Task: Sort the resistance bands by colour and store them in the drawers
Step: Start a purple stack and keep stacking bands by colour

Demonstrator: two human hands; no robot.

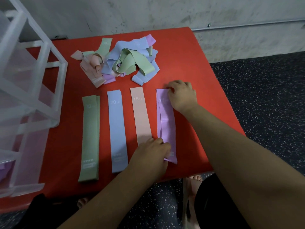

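Note:
Four flat bands lie side by side on the red mat (pixel 198 63): green band (pixel 90 138), blue band (pixel 117 129), pink band (pixel 141 116) and purple band (pixel 165 123). My right hand (pixel 182 95) grips the purple band's far end with curled fingers. My left hand (pixel 151 155) pinches its near end. A tangled pile of bands (pixel 122 61) in green, blue, pink and purple sits farther back on the mat.
A clear plastic drawer unit (pixel 28 96) stands on the mat's left side, with something purple in a low drawer. Dark speckled floor (pixel 264 96) lies to the right and front. A grey wall (pixel 165 14) rises behind. Bare feet show below the mat.

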